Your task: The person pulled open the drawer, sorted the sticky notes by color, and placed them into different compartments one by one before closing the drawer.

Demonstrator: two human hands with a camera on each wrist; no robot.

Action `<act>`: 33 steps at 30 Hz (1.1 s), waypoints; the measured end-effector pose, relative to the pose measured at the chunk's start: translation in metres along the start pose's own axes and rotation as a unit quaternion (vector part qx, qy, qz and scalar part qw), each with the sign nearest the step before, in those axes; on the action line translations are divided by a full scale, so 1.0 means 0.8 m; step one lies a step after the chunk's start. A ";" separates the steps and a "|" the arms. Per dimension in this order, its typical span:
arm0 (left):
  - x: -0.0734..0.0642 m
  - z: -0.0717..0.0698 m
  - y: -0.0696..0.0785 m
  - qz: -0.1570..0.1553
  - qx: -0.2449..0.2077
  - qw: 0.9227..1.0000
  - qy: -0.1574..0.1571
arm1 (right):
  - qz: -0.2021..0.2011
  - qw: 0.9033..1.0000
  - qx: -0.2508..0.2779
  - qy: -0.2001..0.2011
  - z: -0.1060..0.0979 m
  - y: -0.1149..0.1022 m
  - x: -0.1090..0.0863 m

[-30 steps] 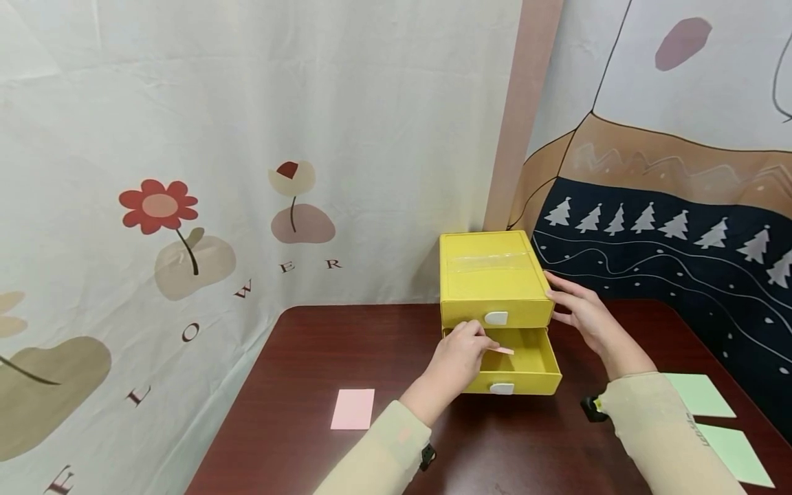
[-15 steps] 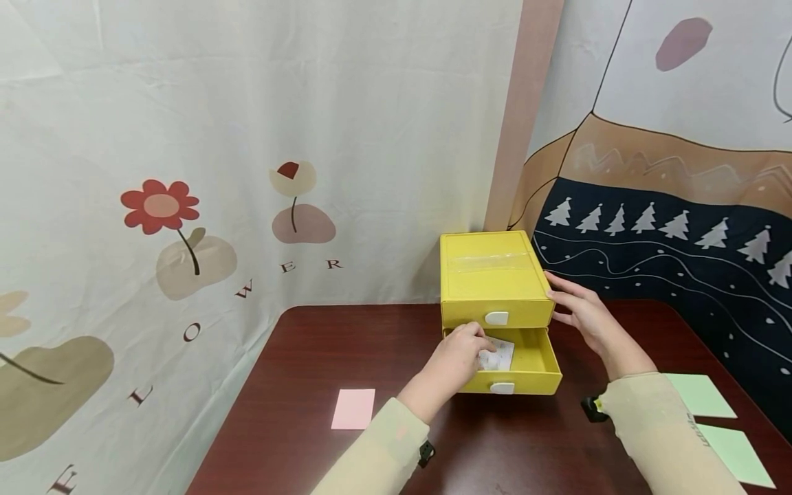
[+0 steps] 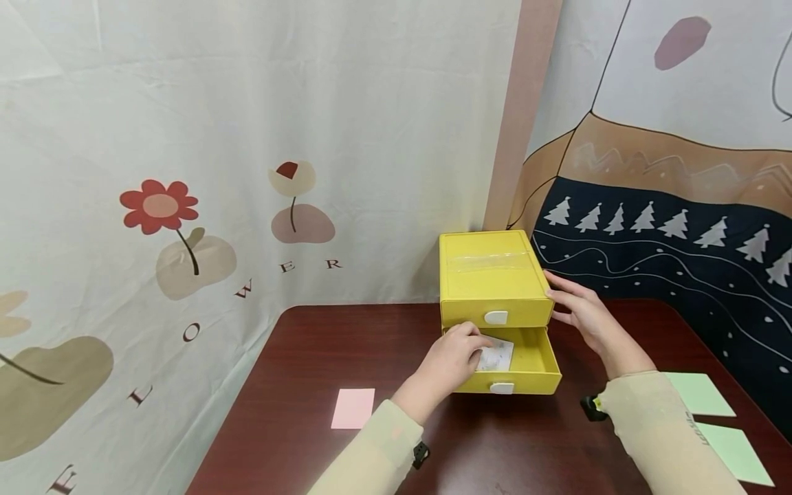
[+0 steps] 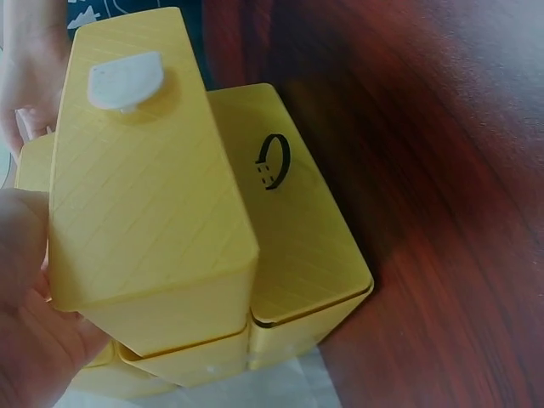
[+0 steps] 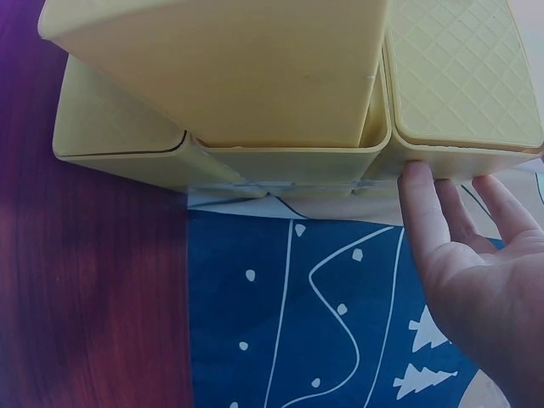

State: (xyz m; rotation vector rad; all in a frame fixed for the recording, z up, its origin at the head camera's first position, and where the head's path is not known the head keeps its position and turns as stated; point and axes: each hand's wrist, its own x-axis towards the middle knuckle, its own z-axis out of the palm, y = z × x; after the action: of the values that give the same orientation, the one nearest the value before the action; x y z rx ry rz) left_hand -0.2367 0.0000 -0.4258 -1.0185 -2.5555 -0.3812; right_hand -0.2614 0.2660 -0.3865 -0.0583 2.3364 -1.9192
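A yellow box with stacked drawers (image 3: 489,275) stands at the back of the table, its middle drawer (image 3: 535,357) pulled out. In that drawer lies a whitish paper card with faint markings (image 3: 500,355). My left hand (image 3: 448,357) is over the drawer's left side, relaxed fingertips at the card's left edge. In the left wrist view, the left hand (image 4: 34,314) shows beside the drawer, its fingertips hidden. My right hand (image 3: 588,320) touches the box's right side with extended fingers. The right wrist view shows these fingers (image 5: 425,204) against the upper section's side.
A pink sheet (image 3: 353,408) lies on the dark red table (image 3: 346,344) left of my left arm. Two green sheets (image 3: 702,394) lie by my right sleeve. A black loop handle (image 4: 274,161) is on the lowest drawer's front. Printed curtains (image 3: 371,137) hang behind.
The card, held edge-on in the left fingers a second ago, now lies in the drawer with its marked face showing. The left hand has drawn slightly back to the left; the right hand stays.
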 end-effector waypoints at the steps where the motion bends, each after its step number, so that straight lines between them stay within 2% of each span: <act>1: -0.001 0.000 0.000 0.001 0.003 1.000 0.000 | 0.000 1.000 0.002 0.000 0.000 0.000 0.000; 6: -0.008 -0.002 -0.001 0.009 0.026 1.000 -0.015 | -0.004 1.000 0.012 -0.005 0.001 -0.001 0.001; 11: -0.014 0.000 -0.004 0.037 0.024 0.999 -0.002 | -0.007 1.000 0.015 -0.009 0.000 0.000 0.001; 18: -0.022 0.001 -0.008 0.074 -0.004 0.995 0.063 | -0.008 1.000 0.011 -0.011 -0.001 0.000 0.001; 25: -0.032 0.005 -0.019 0.101 -0.030 0.985 0.139 | -0.004 1.000 0.017 -0.008 0.001 0.000 0.002; 28: -0.037 0.006 -0.025 0.104 -0.026 0.979 0.171 | -0.003 1.000 0.018 -0.007 0.001 0.000 0.001; 33: -0.048 0.003 -0.034 0.088 -0.030 0.974 0.205 | -0.001 1.000 0.017 -0.003 0.001 0.000 0.001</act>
State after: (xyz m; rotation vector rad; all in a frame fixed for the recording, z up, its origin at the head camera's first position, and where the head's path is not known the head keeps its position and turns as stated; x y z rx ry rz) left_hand -0.2302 -0.0416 -0.4474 -1.0524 -2.0826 -0.5571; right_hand -0.2619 0.2650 -0.3870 -0.0633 2.3011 -1.9563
